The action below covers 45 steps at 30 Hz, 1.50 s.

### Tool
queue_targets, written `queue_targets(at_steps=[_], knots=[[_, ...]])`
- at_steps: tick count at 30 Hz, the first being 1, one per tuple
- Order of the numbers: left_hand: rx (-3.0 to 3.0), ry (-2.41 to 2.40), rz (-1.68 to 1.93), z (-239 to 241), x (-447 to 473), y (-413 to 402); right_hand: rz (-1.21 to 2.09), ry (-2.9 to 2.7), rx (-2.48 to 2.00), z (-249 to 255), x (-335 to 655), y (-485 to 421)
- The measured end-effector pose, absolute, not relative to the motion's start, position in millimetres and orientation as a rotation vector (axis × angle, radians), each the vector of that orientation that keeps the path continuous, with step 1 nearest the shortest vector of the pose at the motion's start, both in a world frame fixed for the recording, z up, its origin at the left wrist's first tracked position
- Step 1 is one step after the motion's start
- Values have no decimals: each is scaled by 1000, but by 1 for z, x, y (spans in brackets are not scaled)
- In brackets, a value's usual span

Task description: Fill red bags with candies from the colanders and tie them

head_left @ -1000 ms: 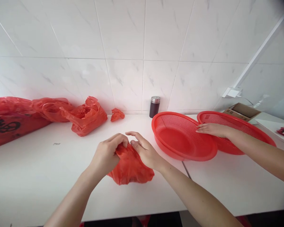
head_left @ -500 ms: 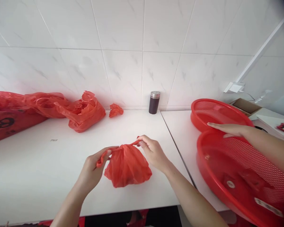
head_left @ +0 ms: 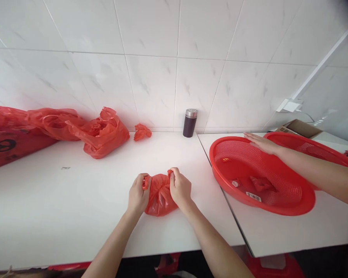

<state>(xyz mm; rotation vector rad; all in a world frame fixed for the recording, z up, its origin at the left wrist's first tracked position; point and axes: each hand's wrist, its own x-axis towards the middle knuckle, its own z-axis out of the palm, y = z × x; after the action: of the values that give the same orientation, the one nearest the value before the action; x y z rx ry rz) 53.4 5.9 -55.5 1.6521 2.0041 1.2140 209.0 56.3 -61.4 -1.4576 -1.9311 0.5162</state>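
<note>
A small red plastic bag [head_left: 159,195] sits on the white counter [head_left: 60,200] in front of me. My left hand [head_left: 138,192] is closed on its left handle and my right hand [head_left: 180,188] is closed on its right handle. Both fists are drawn close together over the bag's gathered top. The bag looks bunched and full below my fingers.
Another person's hand [head_left: 259,143] rests flat on the rim of a red mesh basket [head_left: 278,200] at the right, with a second red basket [head_left: 313,148] behind it. Red bags [head_left: 101,135] lie at the back left, with a red scrap [head_left: 141,132], a dark jar [head_left: 189,122] and a cardboard box [head_left: 300,127].
My hands pulled the bag's handles apart, then came together at its top. The other person lifted and tilted a basket, then set it down on the right counter.
</note>
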Motion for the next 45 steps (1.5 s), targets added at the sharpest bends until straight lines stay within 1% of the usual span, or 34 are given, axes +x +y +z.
queue_targets(at_steps=[4,10,15,19,21,26,31,34,41,45], knots=[[1684,2049,1017,-66,49,19,495,-2000,-1532,-66,216,69],[1650,2191,842,-65,33,31,490,-1964,-1627,-63,234,105],[1638,2310,647,-66,32,46,640,-1938,-1666,-67,238,119],[1656,2346,547,-69,37,51,780,-1942,-1613,-62,236,109],[1657,2354,512,-70,39,52,796,-2004,-1555,-59,231,101],[1627,2401,440,-72,36,56,681,-2204,-1498,-68,218,94],[1616,2433,374,-78,33,65,628,-2248,-1454,-81,218,104],[1604,2438,351,-77,32,68,533,-2280,-1497,-87,217,108],[1675,2331,471,-59,51,63,412,-2289,-1525,-96,213,107],[1803,2228,475,-60,67,63,376,-2289,-1524,-97,213,107]])
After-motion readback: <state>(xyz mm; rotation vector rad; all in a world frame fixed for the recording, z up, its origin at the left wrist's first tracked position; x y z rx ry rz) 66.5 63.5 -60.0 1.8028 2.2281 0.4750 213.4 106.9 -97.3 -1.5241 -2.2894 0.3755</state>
